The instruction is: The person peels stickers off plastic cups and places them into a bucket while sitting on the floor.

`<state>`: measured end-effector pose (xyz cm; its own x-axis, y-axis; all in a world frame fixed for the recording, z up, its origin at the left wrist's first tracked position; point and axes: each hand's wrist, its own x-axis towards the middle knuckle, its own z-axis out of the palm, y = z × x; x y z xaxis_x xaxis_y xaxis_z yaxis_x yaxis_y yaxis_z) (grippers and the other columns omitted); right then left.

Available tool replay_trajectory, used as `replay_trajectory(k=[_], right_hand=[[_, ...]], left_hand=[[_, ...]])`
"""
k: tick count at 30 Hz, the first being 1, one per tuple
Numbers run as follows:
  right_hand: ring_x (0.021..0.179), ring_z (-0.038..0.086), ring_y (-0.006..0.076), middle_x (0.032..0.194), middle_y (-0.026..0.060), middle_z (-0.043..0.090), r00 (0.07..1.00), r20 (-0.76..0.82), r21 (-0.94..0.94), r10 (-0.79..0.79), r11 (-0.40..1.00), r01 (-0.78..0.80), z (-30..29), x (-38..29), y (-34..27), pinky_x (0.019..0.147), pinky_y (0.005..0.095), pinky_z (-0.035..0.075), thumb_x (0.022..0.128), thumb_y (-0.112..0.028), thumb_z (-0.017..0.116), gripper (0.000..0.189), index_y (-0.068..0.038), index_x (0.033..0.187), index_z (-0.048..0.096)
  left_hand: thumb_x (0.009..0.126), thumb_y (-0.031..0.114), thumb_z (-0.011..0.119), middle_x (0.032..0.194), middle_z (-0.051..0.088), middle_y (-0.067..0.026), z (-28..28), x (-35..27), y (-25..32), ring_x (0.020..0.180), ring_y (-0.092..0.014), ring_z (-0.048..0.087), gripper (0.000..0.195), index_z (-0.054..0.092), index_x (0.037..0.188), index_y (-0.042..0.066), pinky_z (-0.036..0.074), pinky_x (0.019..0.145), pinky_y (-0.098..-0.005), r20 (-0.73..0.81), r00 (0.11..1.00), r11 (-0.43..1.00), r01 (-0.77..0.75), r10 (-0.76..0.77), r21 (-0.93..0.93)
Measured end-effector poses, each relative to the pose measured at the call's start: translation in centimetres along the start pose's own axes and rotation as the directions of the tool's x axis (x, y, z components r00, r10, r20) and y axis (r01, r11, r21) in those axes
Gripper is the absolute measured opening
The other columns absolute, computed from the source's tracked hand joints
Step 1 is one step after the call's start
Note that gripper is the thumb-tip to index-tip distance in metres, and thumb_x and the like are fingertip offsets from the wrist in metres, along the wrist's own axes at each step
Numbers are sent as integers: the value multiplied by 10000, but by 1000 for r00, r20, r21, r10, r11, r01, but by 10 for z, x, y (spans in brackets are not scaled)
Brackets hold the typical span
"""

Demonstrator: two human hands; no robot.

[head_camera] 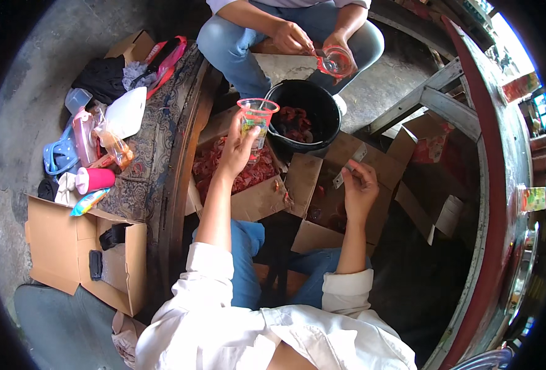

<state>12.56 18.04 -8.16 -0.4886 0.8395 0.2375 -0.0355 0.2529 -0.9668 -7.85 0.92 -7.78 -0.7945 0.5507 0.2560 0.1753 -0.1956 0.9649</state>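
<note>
My left hand holds up a clear printed plastic cup with a red rim, its mouth facing upward. Between the fingertips of my right hand is a thin, flat metal blade, angled up and away from me. Under the cup, a cardboard box holds a heap of red plastic scraps. Below my right hand stands another open cardboard box, with a few round pieces dimly visible inside. Beyond both hands is a black bucket with red rings in it.
Across from me, a seated person holds a clear cup and a small tool. A patterned bench on the left bears bags, bottles and cloth. Beside it sits a cardboard box. A red-edged wooden table bounds the right.
</note>
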Motion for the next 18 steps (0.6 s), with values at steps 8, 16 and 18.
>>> replay_trajectory(k=[8, 16, 18], right_hand=[[782, 562, 86, 962, 35, 552, 1000, -9, 137, 20, 990, -18, -4, 10, -6, 635, 209, 476, 769, 33, 678, 187, 1, 953, 662], [786, 552, 81, 966, 33, 548, 993, -91, 151, 78, 986, -63, -20, 19, 3, 627, 210, 483, 770, 27, 680, 195, 0, 962, 663], [790, 552, 83, 969, 34, 546, 992, -76, 157, 96, 984, -83, -20, 19, 0, 623, 211, 483, 770, 25, 682, 194, 1, 962, 662]], left_hand=[[730, 187, 641, 950, 579, -115, 36, 32, -103, 822, -223, 610, 539, 392, 1192, 60, 521, 703, -352, 20, 702, 701, 712, -712, -38], [555, 397, 764, 1087, 603, -205, 44, 79, -139, 1033, -307, 585, 693, 566, 1104, 24, 457, 900, -364, -14, 851, 463, 299, -525, 835], [569, 371, 764, 1013, 630, -186, 42, 84, -136, 986, -304, 604, 583, 601, 1016, 34, 475, 863, -366, -12, 879, 432, 247, -477, 868]])
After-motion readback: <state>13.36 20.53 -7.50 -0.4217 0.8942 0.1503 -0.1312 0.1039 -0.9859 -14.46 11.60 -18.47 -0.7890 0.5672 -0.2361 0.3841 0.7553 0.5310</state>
